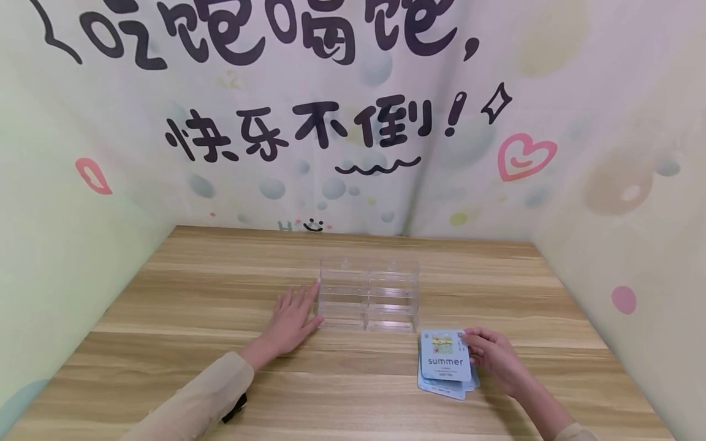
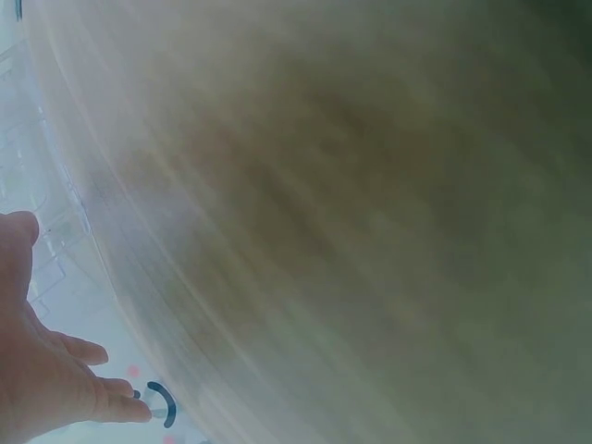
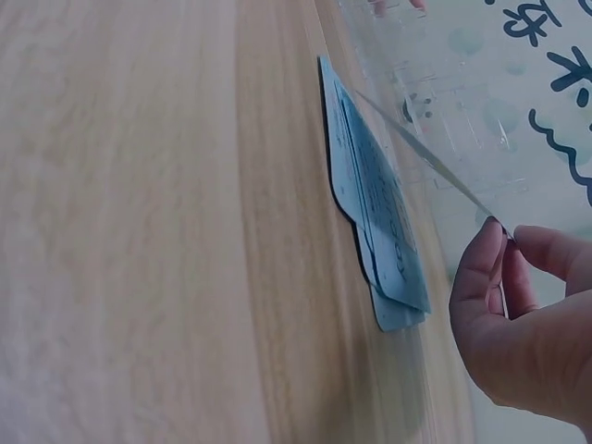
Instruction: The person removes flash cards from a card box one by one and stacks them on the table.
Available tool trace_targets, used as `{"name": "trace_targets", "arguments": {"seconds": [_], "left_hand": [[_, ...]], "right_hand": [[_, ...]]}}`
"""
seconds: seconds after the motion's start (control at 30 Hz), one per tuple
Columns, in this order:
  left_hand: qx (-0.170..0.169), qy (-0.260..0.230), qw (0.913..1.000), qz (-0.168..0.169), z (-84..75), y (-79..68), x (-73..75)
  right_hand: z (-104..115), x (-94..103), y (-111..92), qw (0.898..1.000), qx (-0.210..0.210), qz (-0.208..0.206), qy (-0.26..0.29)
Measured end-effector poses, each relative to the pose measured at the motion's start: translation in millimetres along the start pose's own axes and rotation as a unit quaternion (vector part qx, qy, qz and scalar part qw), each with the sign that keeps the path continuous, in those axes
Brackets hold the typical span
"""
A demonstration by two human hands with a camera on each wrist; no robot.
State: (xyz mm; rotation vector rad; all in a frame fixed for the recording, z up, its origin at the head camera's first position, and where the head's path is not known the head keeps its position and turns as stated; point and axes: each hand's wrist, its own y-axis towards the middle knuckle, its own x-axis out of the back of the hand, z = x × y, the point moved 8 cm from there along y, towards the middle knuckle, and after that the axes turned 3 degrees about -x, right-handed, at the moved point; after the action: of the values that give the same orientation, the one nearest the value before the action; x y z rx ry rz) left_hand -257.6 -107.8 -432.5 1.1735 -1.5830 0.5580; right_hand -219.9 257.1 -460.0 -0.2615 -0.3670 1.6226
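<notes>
A light-blue card (image 1: pixel 445 356) printed "summer" is pinched at its right edge between the thumb and fingers of my right hand (image 1: pixel 493 358). In the right wrist view that card (image 3: pixel 435 165) is lifted at a slant above several other blue cards (image 3: pixel 370 208), which lie in a loose stack on the table. My left hand (image 1: pixel 289 323) rests with spread, straight fingers at the left side of a clear plastic rack (image 1: pixel 368 309), fingertips right at its edge. The rack has two columns of compartments. In the left wrist view the left hand (image 2: pixel 55 361) shows only partly, at the lower left.
The wood-grain table (image 1: pixel 248 257) runs back to a printed curtain (image 1: pixel 309 196) with dark lettering. Pale walls stand at both sides. A small black object (image 1: pixel 235 408) shows beside the left sleeve (image 1: pixel 204 392).
</notes>
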Motion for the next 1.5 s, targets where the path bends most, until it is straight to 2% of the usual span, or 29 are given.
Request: {"name": "trace_targets", "arguments": {"seconds": [0.27,0.67,0.9,1.2,1.5], "left_hand": [[0.002,0.003,1.0,0.001,0.2,0.6,-0.8],[0.004,0.004,1.0,0.001,-0.3,0.5,0.1],[0.001,-0.008,1.0,0.001,-0.7,-0.4,0.3],[0.001,-0.005,1.0,-0.002,-0.3,-0.6,-0.6],[-0.001,-0.009,0.9999,-0.006,-0.3,-0.9,-0.1]], "right_hand": [[-4.4,4.8,-0.5,1.0,-0.003,-0.008,-0.005],[-6.4,8.5,-0.8,0.998,0.002,-0.04,-0.041],[-8.6,12.8,-0.4,0.996,-0.01,-0.062,-0.068],[-7.2,12.8,-0.3,0.992,0.004,-0.07,-0.108],[-6.1,11.3,-0.3,0.991,0.012,-0.065,-0.118]]}}
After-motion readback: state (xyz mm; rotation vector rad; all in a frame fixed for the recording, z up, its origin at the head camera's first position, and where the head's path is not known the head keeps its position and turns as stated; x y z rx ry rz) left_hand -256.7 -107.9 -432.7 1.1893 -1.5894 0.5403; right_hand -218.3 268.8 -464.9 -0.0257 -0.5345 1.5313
